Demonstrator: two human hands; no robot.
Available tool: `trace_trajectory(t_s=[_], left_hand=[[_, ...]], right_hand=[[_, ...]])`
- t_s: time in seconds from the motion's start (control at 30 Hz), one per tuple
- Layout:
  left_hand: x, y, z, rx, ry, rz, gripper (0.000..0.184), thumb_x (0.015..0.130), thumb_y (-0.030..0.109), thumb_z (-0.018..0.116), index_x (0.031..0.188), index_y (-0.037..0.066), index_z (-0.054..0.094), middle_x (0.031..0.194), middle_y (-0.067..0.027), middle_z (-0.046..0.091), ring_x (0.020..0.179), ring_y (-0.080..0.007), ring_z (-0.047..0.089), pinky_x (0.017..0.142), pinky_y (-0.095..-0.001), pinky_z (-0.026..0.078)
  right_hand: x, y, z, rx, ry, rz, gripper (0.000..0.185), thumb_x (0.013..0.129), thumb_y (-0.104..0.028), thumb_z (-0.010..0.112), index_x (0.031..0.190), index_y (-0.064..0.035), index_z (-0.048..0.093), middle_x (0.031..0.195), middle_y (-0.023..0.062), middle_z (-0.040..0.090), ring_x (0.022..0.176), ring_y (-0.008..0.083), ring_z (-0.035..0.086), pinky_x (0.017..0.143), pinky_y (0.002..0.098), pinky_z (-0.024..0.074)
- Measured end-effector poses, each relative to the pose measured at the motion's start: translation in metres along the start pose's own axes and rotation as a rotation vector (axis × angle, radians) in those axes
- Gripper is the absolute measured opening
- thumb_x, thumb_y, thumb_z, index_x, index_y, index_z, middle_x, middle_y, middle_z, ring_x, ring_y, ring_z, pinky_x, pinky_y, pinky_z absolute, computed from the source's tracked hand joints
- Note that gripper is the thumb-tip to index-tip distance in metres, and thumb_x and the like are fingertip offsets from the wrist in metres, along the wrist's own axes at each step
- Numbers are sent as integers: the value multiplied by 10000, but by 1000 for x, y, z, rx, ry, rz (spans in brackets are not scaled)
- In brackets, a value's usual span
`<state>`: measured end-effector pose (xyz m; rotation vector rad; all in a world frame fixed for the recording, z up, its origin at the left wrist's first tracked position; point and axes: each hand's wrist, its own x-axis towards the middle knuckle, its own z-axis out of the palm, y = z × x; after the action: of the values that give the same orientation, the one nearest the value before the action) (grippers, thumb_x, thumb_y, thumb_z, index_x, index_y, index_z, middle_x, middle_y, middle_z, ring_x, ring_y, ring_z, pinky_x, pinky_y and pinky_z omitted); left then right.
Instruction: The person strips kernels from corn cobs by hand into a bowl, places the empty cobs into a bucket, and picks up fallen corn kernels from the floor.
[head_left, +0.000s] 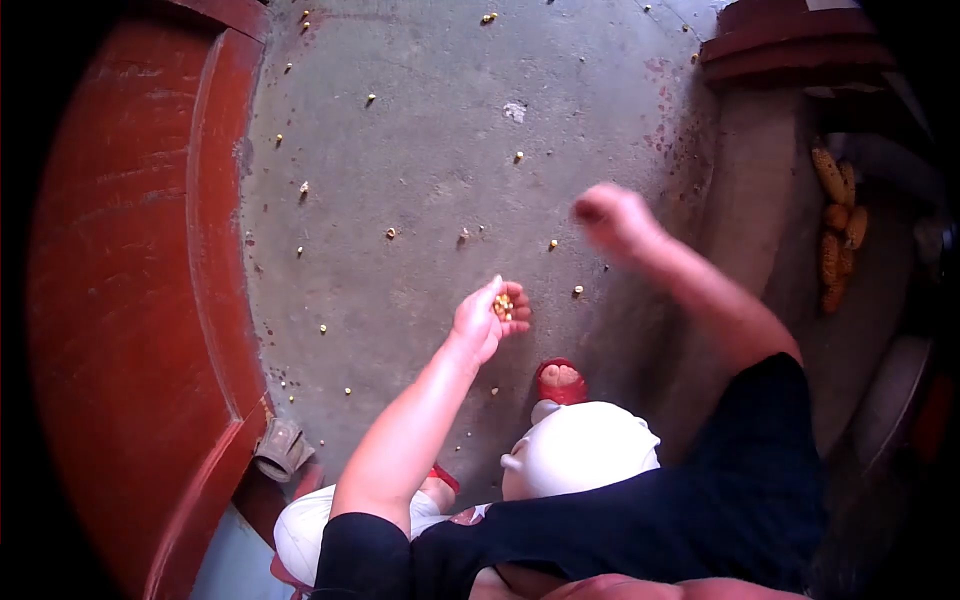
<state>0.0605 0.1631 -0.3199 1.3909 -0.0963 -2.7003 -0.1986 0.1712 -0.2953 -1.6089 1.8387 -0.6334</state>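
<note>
My left hand (482,318) is cupped with the palm turned up and sideways, fingers curled round a small heap of yellow corn kernels (504,306). To its right and farther out, my right hand (618,222) is raised over the floor, blurred by motion. Its fingers look curled in, and anything inside them is hidden. Between and around the hands, single corn kernels lie on the grey floor, such as one kernel (553,244) below my right hand and another kernel (578,291) to the right of my left hand.
More kernels are scattered across the concrete floor (430,150). A red wooden panel (130,300) runs along the left. Several corn cobs (832,255) lie in shadow at the right. My foot in a red sandal (561,383) is just below the hands.
</note>
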Motion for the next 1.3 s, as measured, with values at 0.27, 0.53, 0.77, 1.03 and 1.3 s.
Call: trace_trajectory(t_s=[0.27, 0.53, 0.77, 1.03, 1.3], left_hand=[[6, 28, -11, 21, -96, 120, 231, 880, 239, 448, 912, 51, 579, 840, -90, 613, 731, -202, 598, 645, -359, 508], [-19, 22, -26, 48, -20, 138, 167, 876, 161, 461, 926, 40, 565, 809, -80, 604, 690, -169, 583, 617, -320, 507], [-17, 15, -30, 110, -20, 104, 172, 879, 173, 457, 906, 41, 562, 805, -76, 602, 689, -163, 584, 613, -319, 508], [-19, 6, -17, 175, -31, 69, 174, 882, 173, 453, 897, 37, 560, 787, -78, 596, 680, -164, 583, 599, -309, 511], [-18, 1, -35, 142, 0, 89, 216, 893, 222, 434, 898, 50, 564, 787, -69, 605, 689, -179, 593, 614, -333, 514]], right_hand=[[69, -44, 44, -218, 97, -1, 123, 736, -80, 530, 858, -63, 525, 872, 168, 517, 742, 343, 568, 652, 429, 477], [99, -32, 45, -467, -112, 13, 120, 748, -69, 490, 866, -48, 499, 875, 184, 518, 806, 356, 559, 683, 422, 470], [-8, -30, 44, -162, -95, 44, 70, 714, -15, 506, 770, -51, 531, 811, 147, 514, 760, 348, 557, 654, 418, 467], [-26, -22, 72, -426, -98, 4, 108, 713, -49, 544, 798, -43, 478, 853, 134, 484, 705, 314, 563, 615, 395, 487], [-32, -47, 67, -256, -13, 11, 128, 687, -12, 525, 794, -56, 471, 825, 145, 480, 711, 351, 539, 617, 427, 471]])
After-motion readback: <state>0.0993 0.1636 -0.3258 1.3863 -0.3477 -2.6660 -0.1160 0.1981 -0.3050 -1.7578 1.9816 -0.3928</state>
